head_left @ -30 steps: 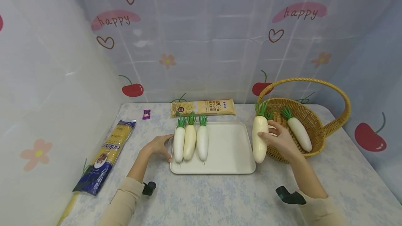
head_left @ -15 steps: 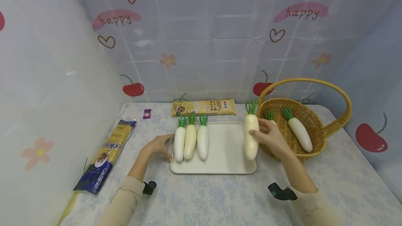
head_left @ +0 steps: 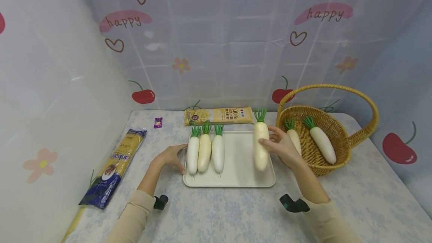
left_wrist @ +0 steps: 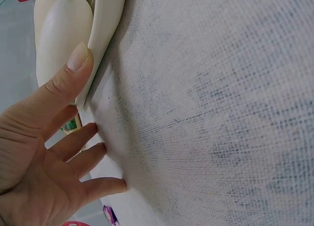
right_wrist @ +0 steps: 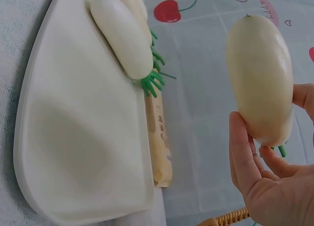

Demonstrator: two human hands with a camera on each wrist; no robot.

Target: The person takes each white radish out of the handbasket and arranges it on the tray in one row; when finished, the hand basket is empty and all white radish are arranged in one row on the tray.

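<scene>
My right hand (head_left: 282, 146) grips a cream-white radish (head_left: 261, 147) with green leaf stubs, held above the right part of a white tray (head_left: 237, 160). The right wrist view shows this radish (right_wrist: 260, 79) raised off the tray, thumb and fingers around it. On the tray's left side lie a white radish (head_left: 192, 155), a creamier radish (head_left: 204, 153) and another white radish (head_left: 218, 153), leaves pointing away. My left hand (head_left: 171, 157) rests at the tray's left edge; in the left wrist view its fingers (left_wrist: 73, 142) are spread and relaxed, the thumb near a radish.
A wicker basket (head_left: 344, 138) with a tall handle stands at the right, holding a cream radish (head_left: 294, 140) and a white radish (head_left: 322, 144). Behind the tray lies a yellow pasta packet (head_left: 218, 116). At left are a blue-and-gold pasta bag (head_left: 114, 168) and a small purple wrapped candy (head_left: 158, 122).
My right hand has carried the cream radish leftward from beside the basket to over the tray. The other cream radish in the basket has come into fuller view. My left hand stays put.
</scene>
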